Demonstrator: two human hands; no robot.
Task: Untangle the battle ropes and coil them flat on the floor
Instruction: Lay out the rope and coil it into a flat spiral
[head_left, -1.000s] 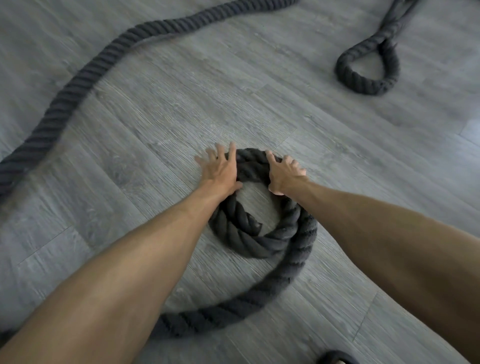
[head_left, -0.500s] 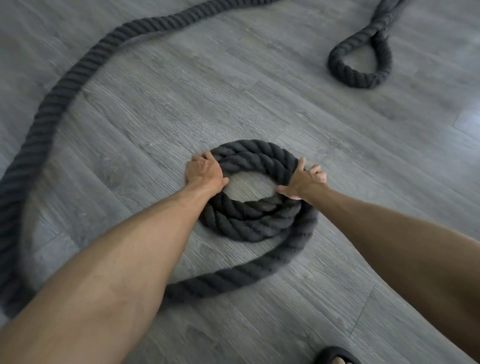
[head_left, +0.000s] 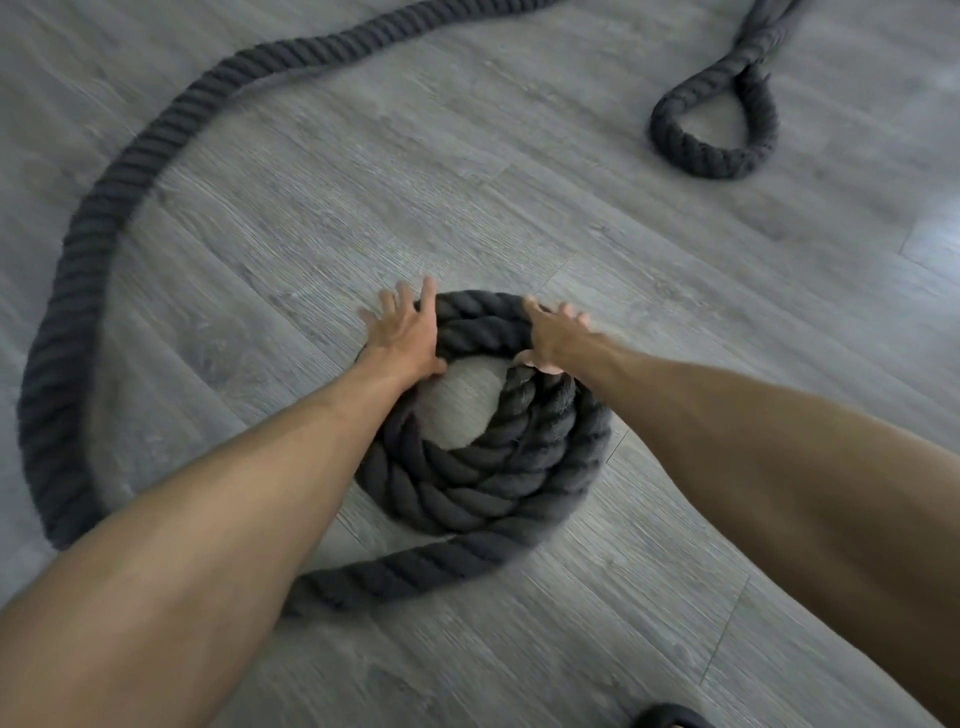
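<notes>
A thick black battle rope lies on the grey plank floor, wound into a flat coil (head_left: 483, 483) of about three turns at the centre. Its loose tail (head_left: 67, 312) leaves the coil's near side, sweeps round the left in a wide arc and runs off at the top. My left hand (head_left: 405, 335) rests on the coil's far left rim, fingers spread, thumb at the inner edge. On the far right rim my right hand (head_left: 556, 338) presses down, fingers apart and thumb at the inner edge. Both forearms cover part of the coil's sides.
A second black rope ends in a folded loop (head_left: 711, 150) at the upper right, apart from the coil. A dark object (head_left: 670, 719), only partly in view, sits at the bottom edge. Bare floor (head_left: 363, 197) lies between the coil and the arc.
The coil has been turned and has tightened, gaining rope. My hands went from gripping its left and right sides to pressing spread on its far rim. The tail has swung nearer.
</notes>
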